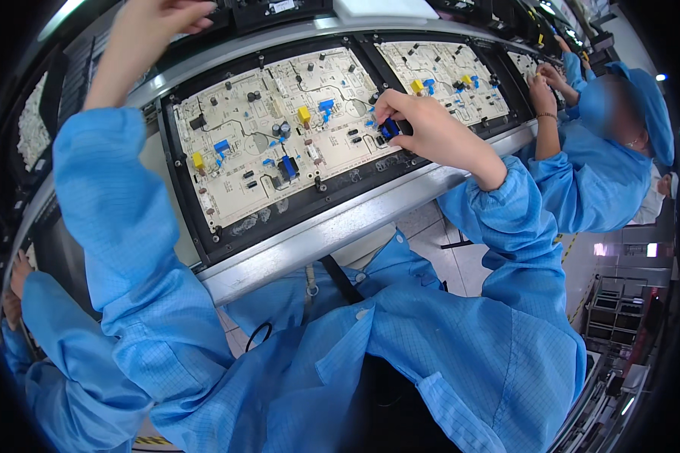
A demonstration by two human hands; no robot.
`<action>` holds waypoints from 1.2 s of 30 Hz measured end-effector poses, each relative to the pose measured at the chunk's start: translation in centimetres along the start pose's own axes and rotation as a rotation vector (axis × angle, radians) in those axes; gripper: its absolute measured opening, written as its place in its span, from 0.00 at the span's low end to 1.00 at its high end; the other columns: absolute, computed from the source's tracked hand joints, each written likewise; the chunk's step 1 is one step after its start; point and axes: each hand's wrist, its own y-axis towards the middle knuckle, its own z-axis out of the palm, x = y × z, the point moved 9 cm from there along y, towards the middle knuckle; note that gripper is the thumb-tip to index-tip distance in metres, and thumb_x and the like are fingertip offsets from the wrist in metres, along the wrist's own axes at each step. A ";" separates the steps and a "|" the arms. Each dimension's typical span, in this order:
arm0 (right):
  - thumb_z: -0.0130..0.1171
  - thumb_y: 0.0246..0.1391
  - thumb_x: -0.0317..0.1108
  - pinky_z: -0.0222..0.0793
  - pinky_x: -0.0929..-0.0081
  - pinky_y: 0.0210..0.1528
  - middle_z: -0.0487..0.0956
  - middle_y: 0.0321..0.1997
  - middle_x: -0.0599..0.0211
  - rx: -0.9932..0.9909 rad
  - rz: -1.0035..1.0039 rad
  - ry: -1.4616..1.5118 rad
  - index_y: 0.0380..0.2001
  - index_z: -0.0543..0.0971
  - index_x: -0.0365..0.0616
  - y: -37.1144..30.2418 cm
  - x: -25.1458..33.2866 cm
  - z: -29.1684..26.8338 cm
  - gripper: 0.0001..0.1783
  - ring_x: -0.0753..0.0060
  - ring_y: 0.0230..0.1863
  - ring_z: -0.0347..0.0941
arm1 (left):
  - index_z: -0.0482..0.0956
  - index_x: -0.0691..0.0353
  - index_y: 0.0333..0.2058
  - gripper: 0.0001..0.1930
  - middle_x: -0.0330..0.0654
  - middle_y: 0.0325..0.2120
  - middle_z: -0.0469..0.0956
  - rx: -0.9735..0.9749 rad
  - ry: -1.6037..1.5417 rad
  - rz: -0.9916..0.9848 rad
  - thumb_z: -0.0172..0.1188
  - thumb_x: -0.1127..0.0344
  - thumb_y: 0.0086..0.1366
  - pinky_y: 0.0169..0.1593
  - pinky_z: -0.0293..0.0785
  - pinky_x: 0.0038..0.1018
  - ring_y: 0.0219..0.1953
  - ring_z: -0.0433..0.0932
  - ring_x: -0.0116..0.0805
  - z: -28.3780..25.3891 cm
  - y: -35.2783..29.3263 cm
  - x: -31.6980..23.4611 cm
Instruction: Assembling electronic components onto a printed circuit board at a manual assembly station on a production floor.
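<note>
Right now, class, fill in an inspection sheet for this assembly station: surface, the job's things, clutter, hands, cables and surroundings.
Surface: metal conveyor rail carrying black trays.
Job's things: cream circuit board in its black tray, already bearing yellow, blue and black parts; a small blue component is pinched at the board's right edge.
Clutter: nothing seen.
Hands: right hand grips the blue component; left hand reaches up beyond the rail, what it touches is hidden.
Cables: a thin black loop hangs below the rail.
Surroundings: a co-worker in a blue coat works at the next board; another sleeve lower left.
</note>
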 end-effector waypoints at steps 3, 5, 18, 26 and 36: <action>0.63 0.38 0.15 0.73 0.71 0.51 0.76 0.40 0.61 -0.037 -0.001 0.030 0.38 0.68 0.39 -0.2 -0.2 -0.1 0.22 0.57 0.45 0.76 | 0.79 0.61 0.44 0.13 0.40 0.32 0.81 0.131 0.061 -0.040 0.59 0.66 0.61 0.42 0.75 0.21 0.36 0.79 0.25 4.9 0.1 -3.2; 0.63 0.37 0.15 0.73 0.71 0.51 0.76 0.40 0.61 -0.049 0.005 0.027 0.38 0.68 0.39 -0.4 -0.5 -0.2 0.23 0.57 0.44 0.76 | 0.81 0.61 0.40 0.11 0.39 0.30 0.81 0.137 0.053 0.066 0.61 0.65 0.60 0.40 0.75 0.22 0.34 0.79 0.27 7.9 0.1 -5.5; 0.66 0.38 0.24 0.69 0.67 0.50 0.75 0.41 0.59 0.016 -0.026 -0.008 0.43 0.70 0.41 -0.8 0.7 -1.0 0.25 0.57 0.46 0.73 | 0.82 0.66 0.35 0.10 0.48 0.30 0.81 0.231 0.071 -0.112 0.62 0.68 0.56 0.41 0.75 0.29 0.34 0.80 0.38 13.5 -1.6 -5.5; 0.58 0.49 0.30 0.72 0.68 0.33 0.77 0.27 0.55 -0.361 -0.372 -0.100 0.32 0.73 0.35 15.9 3.7 -10.7 0.10 0.61 0.31 0.76 | 0.81 0.64 0.36 0.09 0.48 0.33 0.80 0.251 0.231 -0.061 0.59 0.69 0.57 0.43 0.74 0.33 0.37 0.79 0.45 14.5 -2.8 -5.5; 0.53 0.44 0.27 0.74 0.64 0.38 0.77 0.30 0.41 -0.663 -0.210 -0.667 0.25 0.79 0.34 30.8 -5.4 -10.0 0.08 0.48 0.35 0.77 | 0.80 0.62 0.36 0.08 0.47 0.34 0.79 0.255 0.279 -0.061 0.58 0.68 0.59 0.44 0.74 0.37 0.40 0.78 0.46 14.6 -2.8 -7.4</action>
